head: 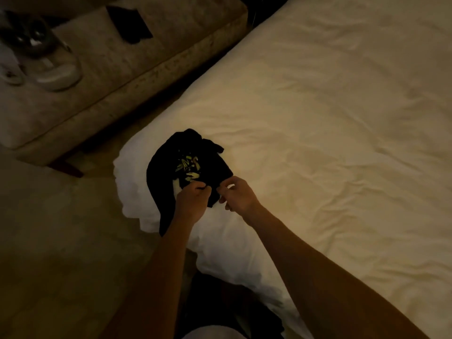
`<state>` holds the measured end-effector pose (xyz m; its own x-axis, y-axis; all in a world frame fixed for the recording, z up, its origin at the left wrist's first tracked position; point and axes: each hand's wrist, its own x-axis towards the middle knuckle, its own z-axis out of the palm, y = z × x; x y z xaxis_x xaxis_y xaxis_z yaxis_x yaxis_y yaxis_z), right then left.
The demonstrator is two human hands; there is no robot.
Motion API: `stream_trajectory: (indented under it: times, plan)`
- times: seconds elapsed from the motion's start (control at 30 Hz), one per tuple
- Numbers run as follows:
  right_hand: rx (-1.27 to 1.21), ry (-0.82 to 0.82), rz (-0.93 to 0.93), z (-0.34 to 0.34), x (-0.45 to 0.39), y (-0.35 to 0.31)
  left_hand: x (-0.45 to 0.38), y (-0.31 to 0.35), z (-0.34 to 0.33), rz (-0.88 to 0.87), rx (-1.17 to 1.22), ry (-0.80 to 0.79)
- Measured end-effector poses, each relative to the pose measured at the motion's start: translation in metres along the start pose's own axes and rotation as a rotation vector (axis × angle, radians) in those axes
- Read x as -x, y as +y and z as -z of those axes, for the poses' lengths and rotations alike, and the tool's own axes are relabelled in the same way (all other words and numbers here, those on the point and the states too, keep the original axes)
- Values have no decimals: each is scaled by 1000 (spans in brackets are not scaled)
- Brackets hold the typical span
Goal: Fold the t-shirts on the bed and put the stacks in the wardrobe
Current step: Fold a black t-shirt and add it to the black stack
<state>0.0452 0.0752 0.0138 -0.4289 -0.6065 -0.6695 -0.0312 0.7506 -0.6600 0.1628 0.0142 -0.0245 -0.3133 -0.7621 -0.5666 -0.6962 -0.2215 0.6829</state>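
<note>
The black t-shirt (188,167) lay crumpled at the near left corner of the bed (330,118), its pale green and white print facing up and part of the cloth hanging down over the bed's edge toward the floor. You had both hands on its near edge: your left hand (193,199) had its fingers curled tight round a bunch of the fabric, and your right hand (238,194) pinched the edge just beside it, thumb against the fingertips, the two hands close together but not touching. From this I judged that you were at the very start of folding this shirt, finding the hem or collar so that you could spread it flat; nothing about it was folded yet, and no finished stack showed anywhere on the white sheet. The next move, as I saw it, called for you to draw your hands apart along that edge, lift and shake the shirt open, and lay it on the wide bare stretch of sheet to your right, well away from the corner where it could slide off. Beyond the bed, across a dark gap, stood a beige upholstered bench (137,59) with a dark folded item (129,24) on top and some pale, blurred objects (41,59) at its left end that I could not identify; the wardrobe was not in view
</note>
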Motion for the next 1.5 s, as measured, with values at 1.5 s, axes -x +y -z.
stream_trajectory:
  times: [1.5]
  plan:
    - [-207,427,363,285,158,-85,77,214,-75,-784,-109,-167]
